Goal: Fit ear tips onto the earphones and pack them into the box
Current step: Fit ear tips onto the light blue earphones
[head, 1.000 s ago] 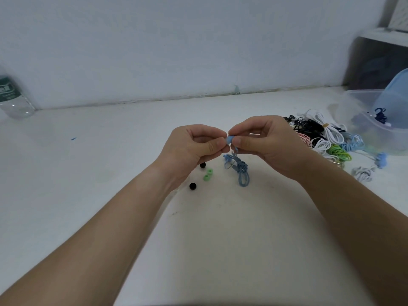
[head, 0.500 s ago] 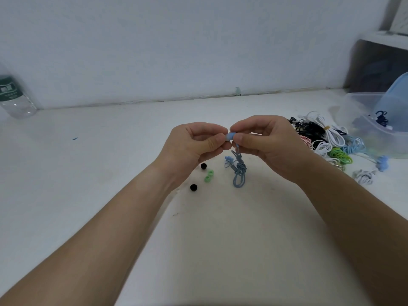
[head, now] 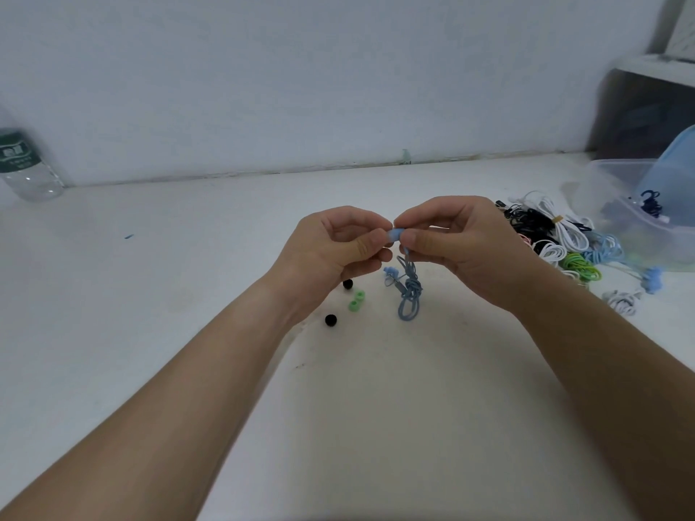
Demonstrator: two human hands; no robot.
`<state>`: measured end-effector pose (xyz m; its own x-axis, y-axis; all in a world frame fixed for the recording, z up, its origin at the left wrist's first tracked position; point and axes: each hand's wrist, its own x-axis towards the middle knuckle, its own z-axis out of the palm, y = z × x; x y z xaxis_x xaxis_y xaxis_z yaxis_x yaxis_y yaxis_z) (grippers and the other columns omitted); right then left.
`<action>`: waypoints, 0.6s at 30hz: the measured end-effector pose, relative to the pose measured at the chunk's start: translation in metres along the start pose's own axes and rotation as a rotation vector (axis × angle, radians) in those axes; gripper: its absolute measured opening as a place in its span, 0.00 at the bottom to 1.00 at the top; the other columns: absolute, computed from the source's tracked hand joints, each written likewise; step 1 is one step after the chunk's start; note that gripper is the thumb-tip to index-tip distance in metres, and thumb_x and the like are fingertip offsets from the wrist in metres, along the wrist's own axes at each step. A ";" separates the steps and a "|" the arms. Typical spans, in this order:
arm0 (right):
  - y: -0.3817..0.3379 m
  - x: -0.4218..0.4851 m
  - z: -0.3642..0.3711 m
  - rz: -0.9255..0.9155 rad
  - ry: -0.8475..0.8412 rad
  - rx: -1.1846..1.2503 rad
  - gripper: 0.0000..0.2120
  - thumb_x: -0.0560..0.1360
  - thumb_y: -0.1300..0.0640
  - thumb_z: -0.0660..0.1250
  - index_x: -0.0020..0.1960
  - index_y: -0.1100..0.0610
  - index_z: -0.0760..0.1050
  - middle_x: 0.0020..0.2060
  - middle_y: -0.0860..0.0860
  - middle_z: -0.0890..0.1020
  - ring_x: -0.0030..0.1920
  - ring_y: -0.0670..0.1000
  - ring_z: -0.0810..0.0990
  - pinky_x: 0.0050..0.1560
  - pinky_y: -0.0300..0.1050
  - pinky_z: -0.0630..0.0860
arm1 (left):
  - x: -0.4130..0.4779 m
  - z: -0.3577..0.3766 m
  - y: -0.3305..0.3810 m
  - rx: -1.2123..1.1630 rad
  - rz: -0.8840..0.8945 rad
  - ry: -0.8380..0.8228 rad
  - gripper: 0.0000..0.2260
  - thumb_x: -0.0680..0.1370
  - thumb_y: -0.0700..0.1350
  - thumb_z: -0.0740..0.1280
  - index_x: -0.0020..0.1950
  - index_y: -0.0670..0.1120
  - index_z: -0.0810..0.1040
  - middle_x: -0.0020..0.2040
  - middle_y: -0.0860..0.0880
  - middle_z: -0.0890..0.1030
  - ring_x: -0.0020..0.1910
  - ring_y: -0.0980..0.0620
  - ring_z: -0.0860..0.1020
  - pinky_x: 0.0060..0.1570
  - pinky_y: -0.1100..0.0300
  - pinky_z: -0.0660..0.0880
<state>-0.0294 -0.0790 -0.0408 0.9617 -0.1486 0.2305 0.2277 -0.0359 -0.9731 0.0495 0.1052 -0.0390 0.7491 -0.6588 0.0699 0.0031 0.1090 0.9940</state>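
Observation:
Both hands meet above the white table. My right hand (head: 457,244) pinches a blue earbud (head: 395,233) between thumb and forefinger. Against that earbud my left hand (head: 338,246) pinches a small blue ear tip, mostly hidden by the fingertips. The blue cord bundle (head: 409,291) dangles below the hands, with the second earbud (head: 391,273) beside it. Two green ear tips (head: 356,300) and two black ear tips (head: 331,320) lie on the table under my left hand. A clear plastic box (head: 624,204) with a blue lid sits at the far right.
A heap of coiled earphones (head: 556,242) in black, white, green and blue lies between my right hand and the box. A clear water bottle (head: 26,171) stands at the far left by the wall. A dark shelf unit (head: 647,110) rises behind the box.
Both hands have lifted slightly and the dangling blue cord has swung a little left. The grip on the earbud and ear tip is the same.

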 end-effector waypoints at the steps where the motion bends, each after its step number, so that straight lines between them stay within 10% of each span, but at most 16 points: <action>1: 0.000 0.000 0.000 -0.003 0.008 -0.021 0.06 0.71 0.66 0.73 0.47 0.59 0.83 0.39 0.52 0.86 0.39 0.50 0.83 0.47 0.45 0.80 | 0.000 -0.001 0.001 0.008 -0.001 -0.003 0.04 0.78 0.37 0.69 0.50 0.43 0.82 0.44 0.45 0.85 0.42 0.50 0.84 0.41 0.63 0.79; 12: 0.002 0.005 0.001 0.065 0.139 -0.220 0.09 0.80 0.58 0.65 0.48 0.52 0.84 0.43 0.49 0.84 0.42 0.47 0.78 0.43 0.42 0.74 | -0.001 0.001 0.007 0.100 0.047 0.025 0.08 0.77 0.39 0.73 0.55 0.45 0.83 0.46 0.46 0.85 0.43 0.50 0.82 0.44 0.59 0.78; 18: 0.024 0.011 0.004 0.152 0.090 -0.880 0.08 0.77 0.47 0.68 0.40 0.44 0.79 0.41 0.44 0.83 0.40 0.44 0.78 0.40 0.42 0.72 | -0.002 0.003 0.005 0.064 0.083 -0.046 0.07 0.79 0.36 0.68 0.54 0.44 0.84 0.47 0.47 0.84 0.45 0.52 0.83 0.45 0.64 0.77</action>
<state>-0.0129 -0.0780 -0.0616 0.9479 -0.2886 0.1347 -0.1359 -0.7490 -0.6485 0.0458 0.1050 -0.0336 0.7137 -0.6831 0.1548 -0.1010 0.1182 0.9878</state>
